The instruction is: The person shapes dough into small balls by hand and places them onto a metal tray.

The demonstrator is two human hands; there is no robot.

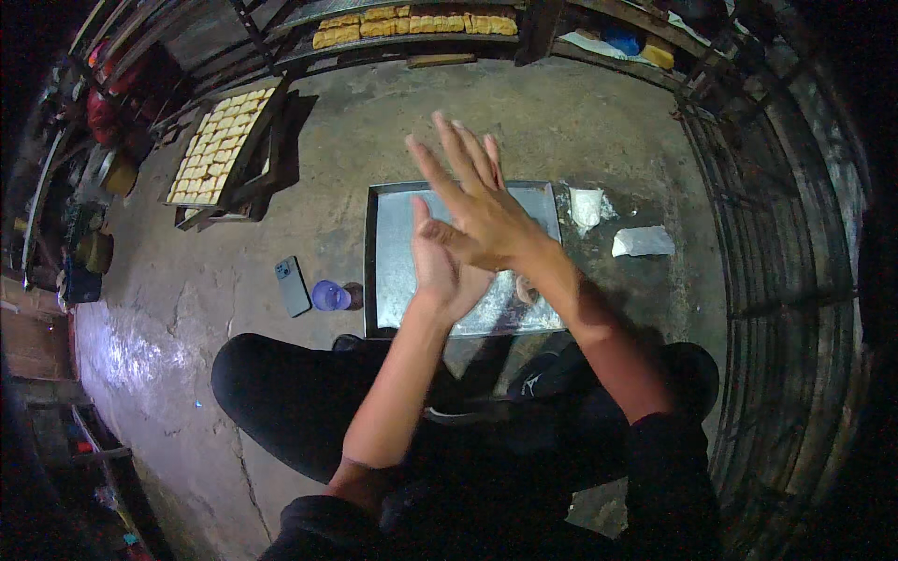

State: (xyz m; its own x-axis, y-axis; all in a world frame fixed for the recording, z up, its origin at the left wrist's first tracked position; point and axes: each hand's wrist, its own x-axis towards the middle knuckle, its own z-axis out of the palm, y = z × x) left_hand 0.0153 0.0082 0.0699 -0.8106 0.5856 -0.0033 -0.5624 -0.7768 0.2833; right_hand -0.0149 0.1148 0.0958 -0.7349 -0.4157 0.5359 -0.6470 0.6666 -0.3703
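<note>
Over the metal tray (pixel 372 252) my two hands cross, the right in front of the left. My right hand (pixel 482 220) has its fingers stretched out and spread, slightly smeared by motion, and holds nothing. Behind it, my left hand (pixel 440 276) is palm up with the thumb raised; the right hand covers most of its fingers. The two hands appear to touch. White powder is scattered over the tray's bottom. A small pale brown lump (pixel 526 290) lies in the tray beside my right wrist, partly hidden by it.
Left of the tray are a purple cup (pixel 329 295) and a phone (pixel 293 286). On its right lie a white bag (pixel 586 208), with powder around it, and a white packet (pixel 643 241). A tray of rolls (pixel 223 148) leans far left. Bread loaves (pixel 412 28) fill a back shelf.
</note>
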